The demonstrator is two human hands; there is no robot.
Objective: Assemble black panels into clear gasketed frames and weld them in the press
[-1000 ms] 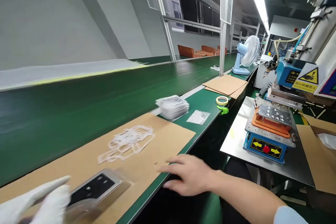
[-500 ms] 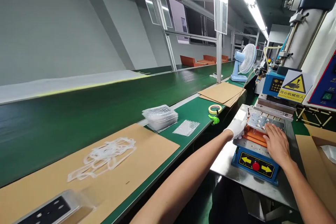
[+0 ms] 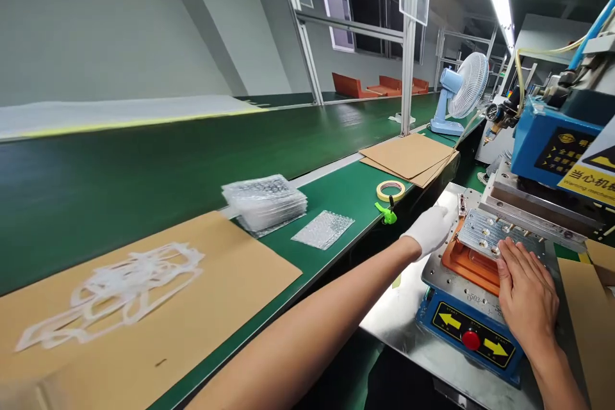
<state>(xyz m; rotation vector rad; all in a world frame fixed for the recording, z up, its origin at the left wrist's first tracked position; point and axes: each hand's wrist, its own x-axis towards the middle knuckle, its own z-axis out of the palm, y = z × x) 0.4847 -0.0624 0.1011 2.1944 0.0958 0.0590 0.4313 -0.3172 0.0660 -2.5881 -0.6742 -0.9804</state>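
Item 1: metal plate, rectangular, silver-grey, its top set with shiny round spots in rows. It lies over the far portion of an orange frame, whose rounded recess shows at the plate's 7 o'clock. Both sit on a steel bed plate with drilled holes and stamped figures, upon a blue base bearing two yellow arrows and a red button.

Item 2: right hand, bare, at 5 o'clock of the metal plate. Fingers straight and close together, laid flat over the plate's right-hand part; thumb slightly apart, along the near edge.

Item 3: left hand, white-gloved, at 9 o'clock of the metal plate, beside the orange frame's left end. Fingertips partly hidden; whether they grip cannot be told.

Item 4: press head, blue, with a yellow warning sign, at 2 o'clock of the metal plate.

Item 5: green table, well to the left. Carries a bubble-wrap stack, a single bubble-wrap piece at the stack's 4 o'clock, a tape roll, and a brown cardboard sheet under tangled white strips.
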